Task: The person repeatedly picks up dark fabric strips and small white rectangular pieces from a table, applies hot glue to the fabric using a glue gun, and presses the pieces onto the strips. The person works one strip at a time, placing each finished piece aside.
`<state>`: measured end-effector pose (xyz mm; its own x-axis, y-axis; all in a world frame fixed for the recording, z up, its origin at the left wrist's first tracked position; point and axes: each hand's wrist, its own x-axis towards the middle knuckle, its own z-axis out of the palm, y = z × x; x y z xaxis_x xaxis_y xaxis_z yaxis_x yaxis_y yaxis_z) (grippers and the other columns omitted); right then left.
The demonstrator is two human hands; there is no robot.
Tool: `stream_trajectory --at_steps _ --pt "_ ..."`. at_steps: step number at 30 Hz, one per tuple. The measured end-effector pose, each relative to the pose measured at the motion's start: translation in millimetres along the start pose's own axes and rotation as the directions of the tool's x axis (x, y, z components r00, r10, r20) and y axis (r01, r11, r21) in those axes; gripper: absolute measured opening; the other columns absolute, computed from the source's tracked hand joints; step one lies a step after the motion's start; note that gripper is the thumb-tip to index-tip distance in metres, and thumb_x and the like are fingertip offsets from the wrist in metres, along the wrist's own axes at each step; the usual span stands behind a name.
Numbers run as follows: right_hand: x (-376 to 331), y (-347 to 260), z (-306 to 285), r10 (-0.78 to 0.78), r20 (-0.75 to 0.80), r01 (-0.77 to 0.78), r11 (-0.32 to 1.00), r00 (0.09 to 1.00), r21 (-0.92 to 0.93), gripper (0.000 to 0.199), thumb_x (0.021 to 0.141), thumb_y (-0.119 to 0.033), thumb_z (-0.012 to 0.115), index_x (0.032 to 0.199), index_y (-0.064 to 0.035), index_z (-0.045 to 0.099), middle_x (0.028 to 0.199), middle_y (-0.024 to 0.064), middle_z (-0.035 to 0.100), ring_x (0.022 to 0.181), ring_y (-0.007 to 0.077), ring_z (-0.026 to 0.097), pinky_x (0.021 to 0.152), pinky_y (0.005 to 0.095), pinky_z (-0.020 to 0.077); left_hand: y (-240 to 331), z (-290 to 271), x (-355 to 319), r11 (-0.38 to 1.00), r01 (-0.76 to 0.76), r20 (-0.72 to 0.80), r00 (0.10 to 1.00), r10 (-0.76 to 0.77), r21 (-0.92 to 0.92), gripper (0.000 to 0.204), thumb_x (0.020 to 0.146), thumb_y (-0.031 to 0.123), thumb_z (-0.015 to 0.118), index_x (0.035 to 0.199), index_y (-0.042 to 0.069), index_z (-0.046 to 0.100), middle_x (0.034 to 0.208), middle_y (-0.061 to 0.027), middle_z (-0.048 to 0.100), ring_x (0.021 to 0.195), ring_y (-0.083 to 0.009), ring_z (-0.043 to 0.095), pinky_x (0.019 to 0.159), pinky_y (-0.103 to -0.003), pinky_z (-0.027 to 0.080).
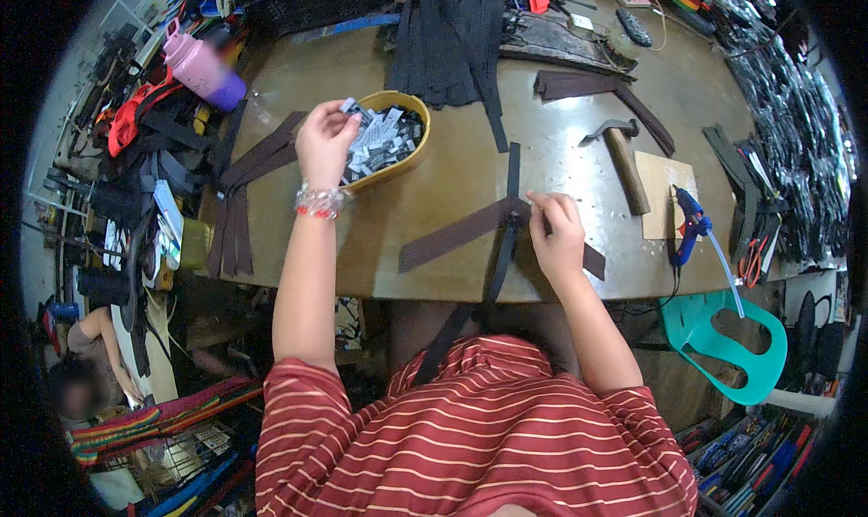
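My left hand (325, 146), with a clear beaded bracelet at the wrist, is at the left rim of a yellow oval container (418, 151). Its thumb and fingers pinch a small grey tag (348, 107). Many small grey and black tags (384, 142) fill the container. In front of me a brown strap (452, 237) lies slantwise, crossed by a narrow black strap (503, 255) that runs down off the table's near edge. My right hand (559, 232) is closed beside the crossing, its fingertips pressed together; what they pinch is too small to make out.
To the right lie a hammer (624, 166), a blue glue gun (692, 218) on a wooden board (658, 182), and scissors (752, 262). Black straps (448, 42) are heaped at the back. A pink-purple bottle (203, 69) stands at left. Another person (99, 354) sits lower left.
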<state>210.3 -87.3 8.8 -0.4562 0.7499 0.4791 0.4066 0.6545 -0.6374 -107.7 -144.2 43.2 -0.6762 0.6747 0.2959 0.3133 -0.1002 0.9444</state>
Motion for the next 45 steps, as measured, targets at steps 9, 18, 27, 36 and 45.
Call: stream_trajectory --at_steps 9,18,27,36,45 --pt "43.2 -74.7 -1.6 0.262 0.380 -0.429 0.162 0.887 0.889 0.019 0.085 -0.005 0.066 0.100 0.0037 0.060 0.089 0.0080 0.065 0.077 0.0119 0.061 0.069 0.0244 0.0500 72.4 90.3 -123.4 0.527 0.336 0.199 0.933 -0.301 -0.781 0.023 0.090 0.009 0.060 0.112 0.005 0.055 0.095 -0.0016 0.062 0.081 -0.0088 0.059 0.068 -0.022 0.048" --pt "8.6 -58.8 -37.6 0.281 0.294 -0.378 0.319 0.913 0.869 0.010 0.082 -0.002 0.068 0.089 0.0012 0.062 0.078 0.0050 0.065 0.067 0.0095 0.059 0.062 0.0221 0.0487 88.0 85.5 -138.5 0.780 0.274 0.502 0.863 0.060 -0.563 0.019 0.086 0.001 0.064 0.105 -0.001 0.064 0.095 -0.0062 0.067 0.080 -0.0090 0.061 0.074 -0.023 0.050" --pt "0.4 -62.9 -52.6 0.254 0.298 -0.368 0.298 0.920 0.881 0.015 0.085 -0.003 0.066 0.099 0.0022 0.063 0.086 0.0053 0.065 0.072 0.0096 0.060 0.066 0.0227 0.0505 103.8 95.8 -149.5 0.825 0.259 0.361 0.930 -0.072 -0.503 0.016 0.086 0.003 0.064 0.102 -0.002 0.064 0.087 -0.0039 0.066 0.075 -0.0069 0.060 0.068 -0.020 0.049" --pt "-8.5 -44.7 -57.1 0.340 0.352 -0.476 0.424 0.872 0.771 0.010 0.085 -0.005 0.066 0.092 0.0008 0.065 0.081 0.0044 0.065 0.070 0.0087 0.060 0.064 0.0221 0.0493 92.0 98.4 -157.5 0.862 0.285 0.401 0.910 -0.105 -0.420 0.014 0.087 0.006 0.064 0.099 -0.001 0.065 0.087 -0.0047 0.067 0.074 -0.0068 0.060 0.066 -0.020 0.050" --pt "-63.8 132.9 -168.6 0.206 -0.685 -0.583 0.719 0.699 -0.379 0.038 0.077 -0.027 0.076 0.090 -0.0006 0.051 0.080 0.0118 0.054 0.078 0.0280 0.054 0.070 0.0374 0.0443 41.1 93.4 -131.6 0.695 0.519 0.325 0.855 -0.405 -0.498 0.012 0.088 0.009 0.063 0.096 -0.001 0.064 0.088 -0.0067 0.067 0.072 -0.0088 0.062 0.066 -0.023 0.054"
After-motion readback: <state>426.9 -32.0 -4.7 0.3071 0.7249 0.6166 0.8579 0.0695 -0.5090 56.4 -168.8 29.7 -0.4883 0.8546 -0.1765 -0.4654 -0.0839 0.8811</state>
